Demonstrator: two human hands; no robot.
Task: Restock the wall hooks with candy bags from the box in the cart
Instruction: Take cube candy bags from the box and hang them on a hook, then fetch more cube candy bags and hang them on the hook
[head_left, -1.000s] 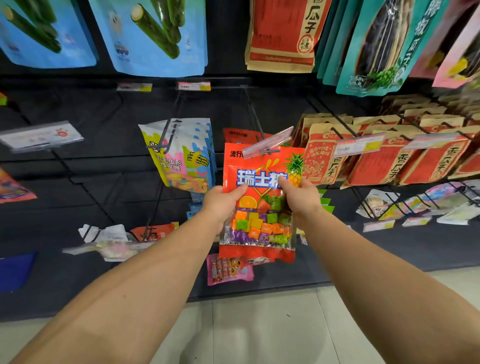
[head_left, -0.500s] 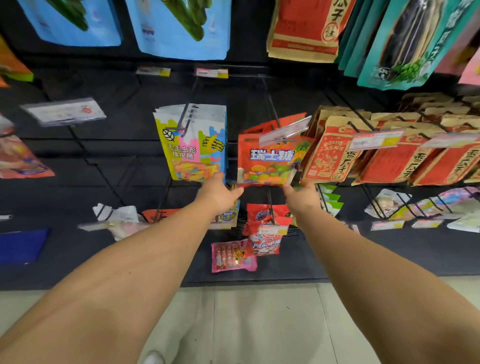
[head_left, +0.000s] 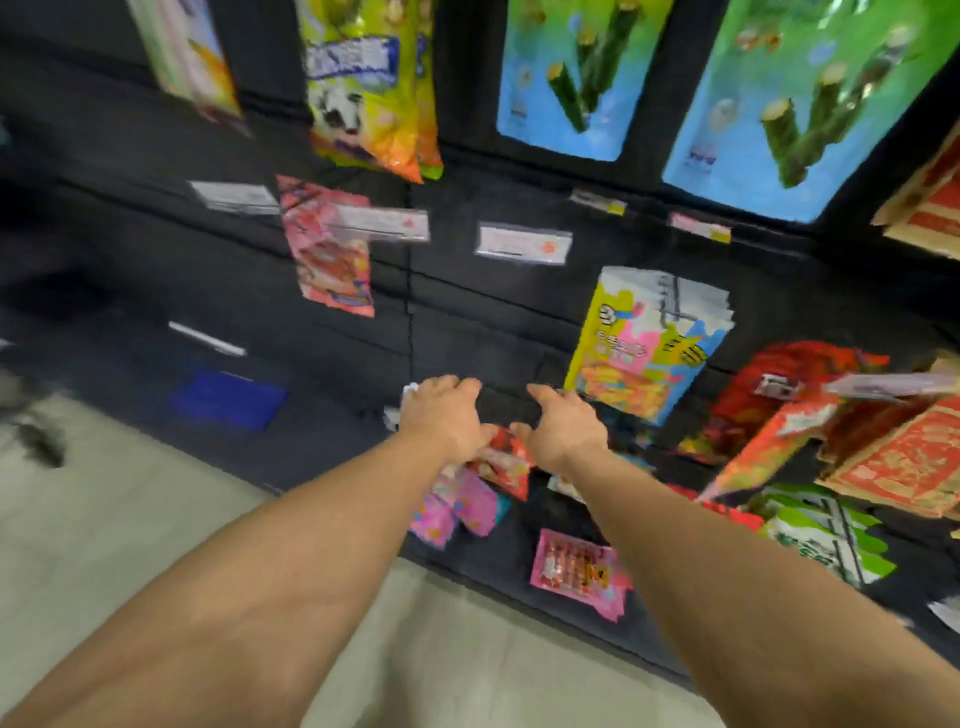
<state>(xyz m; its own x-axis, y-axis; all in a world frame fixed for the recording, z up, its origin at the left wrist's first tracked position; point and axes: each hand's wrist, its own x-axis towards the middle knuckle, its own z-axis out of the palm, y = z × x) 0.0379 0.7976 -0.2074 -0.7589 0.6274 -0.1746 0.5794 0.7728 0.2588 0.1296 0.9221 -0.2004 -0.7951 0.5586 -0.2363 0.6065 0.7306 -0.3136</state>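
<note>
The view is blurred by motion. My left hand (head_left: 447, 415) and my right hand (head_left: 563, 428) are held out side by side in front of the black hook wall (head_left: 467, 322), fingers loosely spread and holding nothing. The red fruit-candy bag (head_left: 774, 395) hangs on a hook to the right of my right hand, behind a price tag (head_left: 883, 387). A small red bag (head_left: 506, 465) hangs just below and between my hands. The cart and its box are out of view.
A yellow-and-blue candy bag (head_left: 649, 343) hangs right of my hands. Pink bags (head_left: 467, 501) and a pink packet (head_left: 576, 569) hang lower down. A pink bag (head_left: 330, 249) hangs upper left; large blue bags (head_left: 571, 73) hang above. Pale floor (head_left: 130, 519) lies at lower left.
Both hands have let go of the red fruit-candy bag, which now hangs on its hook. The view has swung left, so the bag sits far to the right.
</note>
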